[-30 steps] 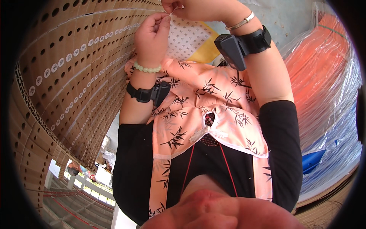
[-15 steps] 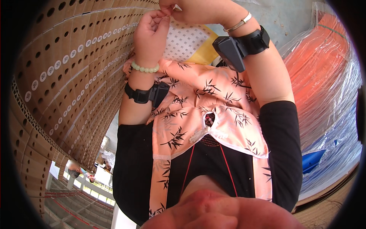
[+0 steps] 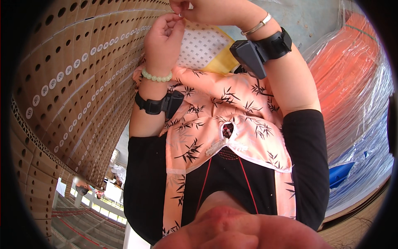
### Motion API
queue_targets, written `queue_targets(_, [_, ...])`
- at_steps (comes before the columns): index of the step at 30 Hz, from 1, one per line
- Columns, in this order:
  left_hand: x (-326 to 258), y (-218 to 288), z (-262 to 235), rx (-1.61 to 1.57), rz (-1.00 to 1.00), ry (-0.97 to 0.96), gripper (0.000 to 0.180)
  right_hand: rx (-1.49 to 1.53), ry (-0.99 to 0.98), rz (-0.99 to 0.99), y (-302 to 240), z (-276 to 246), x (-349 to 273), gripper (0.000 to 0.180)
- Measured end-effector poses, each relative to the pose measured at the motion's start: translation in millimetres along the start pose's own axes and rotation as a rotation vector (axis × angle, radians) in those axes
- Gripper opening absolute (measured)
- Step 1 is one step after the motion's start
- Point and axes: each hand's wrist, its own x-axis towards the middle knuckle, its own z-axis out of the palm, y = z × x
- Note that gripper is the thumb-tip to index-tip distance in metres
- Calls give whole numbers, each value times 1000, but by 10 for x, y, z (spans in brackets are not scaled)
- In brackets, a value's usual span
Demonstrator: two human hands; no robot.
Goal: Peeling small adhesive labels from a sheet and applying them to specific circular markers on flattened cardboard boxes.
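At the top of the head view my hands meet, fingertip to fingertip. My left hand [image 3: 163, 43] is closed, its thumb and forefinger pinched together. My right hand [image 3: 211, 11] is closed as well, bent over toward the left fingertips and partly cut off by the upper edge. A tiny bit of white shows at the fingers, too small to name. Below the hands lies a white sheet [image 3: 201, 47] with rows of small grey marks and a yellow border [image 3: 226, 60]. It is next to the peach apron [image 3: 224, 95] with black bamboo leaves.
On the left rises a tall stack of brown cardboard [image 3: 74, 79] with rows of dark holes and round white labels [image 3: 60, 76]. To the right are orange bundles [image 3: 340, 62] and a blue piece [image 3: 340, 175] under clear plastic wrap [image 3: 365, 137]. Another person [image 3: 82, 189] is far off, lower left.
Both hands have shifted very slightly, the right one a little up and left. The fingertips stay pinched together. The cardboard stack appears slightly shifted in the picture.
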Motion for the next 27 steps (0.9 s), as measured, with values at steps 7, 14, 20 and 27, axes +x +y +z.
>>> queue_targets(7, [12, 16, -59, 33, 22, 25, 14, -42, 92, 134, -115, 15, 51, 8])
queue_targets(14, [10, 41, -42, 11, 32, -19, 15, 142, 39, 99, 61, -31, 15, 12])
queue_targets(20, [1, 0, -43, -18, 45, 4, 16, 222, -64, 244, 0, -71, 12, 13])
queue_targets(27, [41, 14, -94, 52, -76, -12, 19, 320, -48, 288, 73, -20, 49, 11])
